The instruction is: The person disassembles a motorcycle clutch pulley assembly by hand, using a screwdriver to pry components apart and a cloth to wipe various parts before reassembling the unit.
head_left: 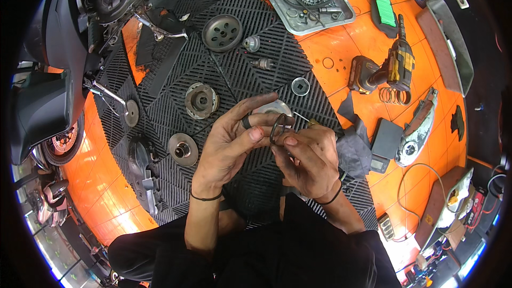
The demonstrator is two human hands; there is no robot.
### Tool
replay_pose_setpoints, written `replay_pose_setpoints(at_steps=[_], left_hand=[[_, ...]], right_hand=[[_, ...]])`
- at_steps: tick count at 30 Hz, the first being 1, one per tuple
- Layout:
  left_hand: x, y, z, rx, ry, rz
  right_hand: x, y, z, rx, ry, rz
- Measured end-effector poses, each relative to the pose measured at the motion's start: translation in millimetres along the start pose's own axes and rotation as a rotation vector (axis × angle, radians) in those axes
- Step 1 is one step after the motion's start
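Note:
Between both hands a thin black ring [278, 129] is held up on edge. My left hand [226, 141] is closed on it with thumb and fingers, and a black band circles one of its fingers. My right hand [312, 157] pinches the ring from the other side. A slim silver shaft [302, 117] pokes out by the right fingers; its other end is hidden in that hand. Just behind the fingertips a shiny silver disc [273, 108] is partly covered. Left of my left hand lies a metal pulley disc [183, 150] with a central hub.
On the black mat [256, 82] lie a round clutch part [201, 101], a clutch bell [222, 33] and a socket-like ring [300, 86]. A metal tray [344, 18] of parts, a cordless drill [401, 64] and a coil spring [394, 96] are at right. A scooter [58, 74] stands left.

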State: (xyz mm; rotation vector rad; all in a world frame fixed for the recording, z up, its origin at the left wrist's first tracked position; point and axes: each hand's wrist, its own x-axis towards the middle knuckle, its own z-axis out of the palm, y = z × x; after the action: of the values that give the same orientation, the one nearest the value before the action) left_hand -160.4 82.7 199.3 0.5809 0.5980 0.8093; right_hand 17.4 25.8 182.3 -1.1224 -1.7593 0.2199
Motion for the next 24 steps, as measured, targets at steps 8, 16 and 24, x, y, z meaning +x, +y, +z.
replay_pose_setpoints(at_steps=[8, 16, 24], left_hand=[[5.0, -14.7, -5.1, 0.485, 0.173, -0.076], [3.0, -42.0, -15.7, 1.073, -0.06, -0.181], [3.4, -70.4, -11.9, 1.383, -0.203, -0.197]], right_hand=[[-48.9, 34.1, 5.7, -0.03, 0.082, 0.196], [-145.5, 141.5, 1.8, -0.464, -0.281, 0.57], [-174.6, 135.8, -48.3, -1.022, -0.211, 0.843]])
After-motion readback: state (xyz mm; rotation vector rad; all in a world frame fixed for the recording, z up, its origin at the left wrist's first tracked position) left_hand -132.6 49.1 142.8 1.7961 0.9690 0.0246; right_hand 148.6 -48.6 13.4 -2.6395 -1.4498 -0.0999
